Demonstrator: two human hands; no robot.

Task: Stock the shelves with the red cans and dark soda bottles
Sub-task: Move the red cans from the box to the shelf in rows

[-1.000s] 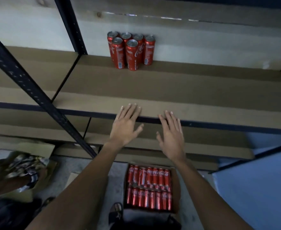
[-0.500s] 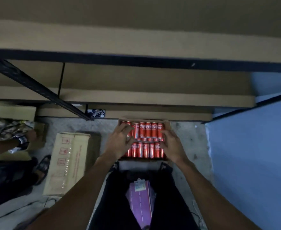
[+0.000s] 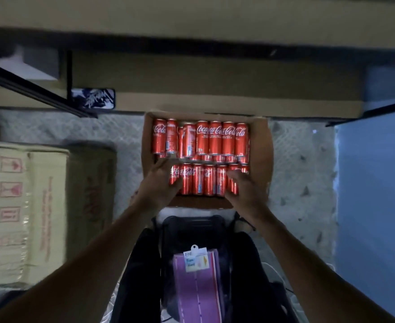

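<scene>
Left hand (image 3: 159, 183) is curled onto the left-end can of the near row (image 3: 198, 180), thumb across the front and fingers over the top. The right hand (image 3: 245, 190) does the same at the other end, fingers hooked over the last couple of cans. It's pretty blurry, so I can't say how firm either grip is, but neither hand is spread flat. All the red cans (image 3: 203, 138) in view are lying on their sides in two rows in an open cardboard box (image 3: 265, 159) on the floor (image 3: 303, 159), right in front of the bottom shelf (image 3: 215, 73). So I'd call this the pick-up step: grabbing a batch to carry up to the shelves. Next move, I reckon, is to squeeze in from both ends or just take a can or two per hand, lift clear of the box wall, then stand them upright on a shelf board. Slim cans squeezed in a row like to pop out of the middle, so fewer at once seems safer. No dark soda bottles visible anywhere. Off to the left there's a closed carton (image 3: 24, 201), and a dark bag (image 3: 191, 231) with a purple thing (image 3: 196, 294) sits nearest the camera.
</scene>
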